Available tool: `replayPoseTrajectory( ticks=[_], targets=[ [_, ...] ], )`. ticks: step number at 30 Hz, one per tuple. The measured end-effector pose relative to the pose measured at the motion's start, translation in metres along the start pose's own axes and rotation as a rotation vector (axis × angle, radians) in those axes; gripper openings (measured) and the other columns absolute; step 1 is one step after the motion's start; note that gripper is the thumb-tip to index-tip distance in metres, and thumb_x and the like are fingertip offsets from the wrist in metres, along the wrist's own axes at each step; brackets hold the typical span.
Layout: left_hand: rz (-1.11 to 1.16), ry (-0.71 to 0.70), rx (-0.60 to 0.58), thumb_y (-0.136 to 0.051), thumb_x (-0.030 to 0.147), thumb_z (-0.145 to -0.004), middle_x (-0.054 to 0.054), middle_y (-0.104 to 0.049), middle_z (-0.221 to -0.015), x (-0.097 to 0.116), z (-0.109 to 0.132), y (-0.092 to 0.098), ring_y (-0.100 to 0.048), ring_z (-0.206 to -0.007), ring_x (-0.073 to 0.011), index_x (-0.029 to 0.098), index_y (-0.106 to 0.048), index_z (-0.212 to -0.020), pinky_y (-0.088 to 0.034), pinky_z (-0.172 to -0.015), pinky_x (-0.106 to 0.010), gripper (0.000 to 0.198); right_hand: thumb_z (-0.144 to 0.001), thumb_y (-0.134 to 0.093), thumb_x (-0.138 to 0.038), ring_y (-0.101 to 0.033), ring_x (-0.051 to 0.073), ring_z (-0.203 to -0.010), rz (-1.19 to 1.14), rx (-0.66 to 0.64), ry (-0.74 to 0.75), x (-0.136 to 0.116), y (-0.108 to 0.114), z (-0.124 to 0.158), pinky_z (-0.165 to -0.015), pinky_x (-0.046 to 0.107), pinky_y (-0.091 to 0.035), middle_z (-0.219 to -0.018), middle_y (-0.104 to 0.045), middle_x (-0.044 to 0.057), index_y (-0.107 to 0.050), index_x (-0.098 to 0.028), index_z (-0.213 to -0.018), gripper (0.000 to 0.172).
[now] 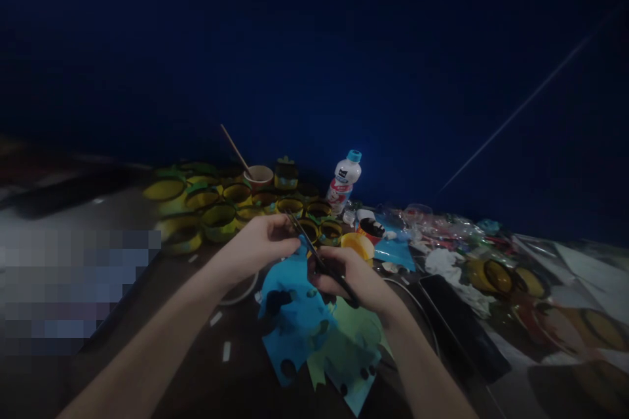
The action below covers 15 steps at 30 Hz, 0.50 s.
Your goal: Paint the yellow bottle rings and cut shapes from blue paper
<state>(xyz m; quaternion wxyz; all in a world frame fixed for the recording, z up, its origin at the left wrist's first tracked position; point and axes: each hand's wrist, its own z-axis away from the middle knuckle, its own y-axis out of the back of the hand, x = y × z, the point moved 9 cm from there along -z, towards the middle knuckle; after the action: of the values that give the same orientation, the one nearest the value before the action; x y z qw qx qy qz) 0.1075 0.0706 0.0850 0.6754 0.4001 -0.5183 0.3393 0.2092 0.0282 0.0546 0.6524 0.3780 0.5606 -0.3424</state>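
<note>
My right hand [344,272] is closed around a pair of dark scissors [330,268]. Their blades point up and to the left, towards my other hand. The fingers of my left hand [263,242] are drawn together beside the blades. A small bit of blue shows at that thumb's tip, too small to name for certain. Below both hands lie cut sheets of blue paper [282,340] and green paper [356,324], with notched edges and round holes or dark spots.
Several yellow-and-green rings or cups [219,219] crowd the back left, near a cup [259,175] with a stick [236,152]. A bottle [343,180] stands behind. At right lie a black phone [464,327], crumpled tissue [445,265] and clear plastic wrappings [452,229].
</note>
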Motion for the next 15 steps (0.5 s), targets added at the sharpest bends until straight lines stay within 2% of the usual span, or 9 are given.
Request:
replayPoseTrajectory(
  ticks=[6, 10, 15],
  targets=[
    [0.010, -0.024, -0.009, -0.059, 0.022, -0.068, 0.003, -0.058, -0.062, 0.0016, -0.0011, -0.0003, -0.055, -0.057, -0.0117, 0.016, -0.057, -0.073, -0.042, -0.052, -0.022, 0.008, -0.072, -0.066, -0.031, -0.048, 0.008, -0.048, -0.022, 0.008, 0.020, 0.0012, 0.0011, -0.0014, -0.046, 0.021, -0.040, -0.062, -0.050, -0.004, -0.052, -0.017, -0.076, 0.020],
    [0.046, -0.071, -0.019, -0.060, 0.026, -0.070, -0.001, -0.064, -0.074, 0.0034, -0.0024, -0.0031, -0.061, -0.071, -0.0163, 0.016, -0.059, -0.079, -0.048, -0.063, -0.025, 0.013, -0.073, -0.065, -0.029, -0.046, 0.007, -0.045, -0.026, 0.054, 0.013, 0.0029, 0.0036, -0.0024, -0.045, 0.020, -0.039, -0.059, -0.049, -0.005, -0.052, -0.018, -0.077, 0.018],
    [0.002, -0.111, -0.022, -0.059, 0.028, -0.072, -0.002, -0.066, -0.078, 0.0021, -0.0038, -0.0050, -0.062, -0.080, -0.0187, 0.017, -0.061, -0.082, -0.048, -0.073, -0.028, 0.015, -0.073, -0.066, -0.030, -0.048, 0.008, -0.045, -0.034, 0.081, 0.005, 0.0052, 0.0051, -0.0028, -0.044, 0.020, -0.040, -0.055, -0.048, -0.006, -0.051, -0.018, -0.077, 0.019]
  ],
)
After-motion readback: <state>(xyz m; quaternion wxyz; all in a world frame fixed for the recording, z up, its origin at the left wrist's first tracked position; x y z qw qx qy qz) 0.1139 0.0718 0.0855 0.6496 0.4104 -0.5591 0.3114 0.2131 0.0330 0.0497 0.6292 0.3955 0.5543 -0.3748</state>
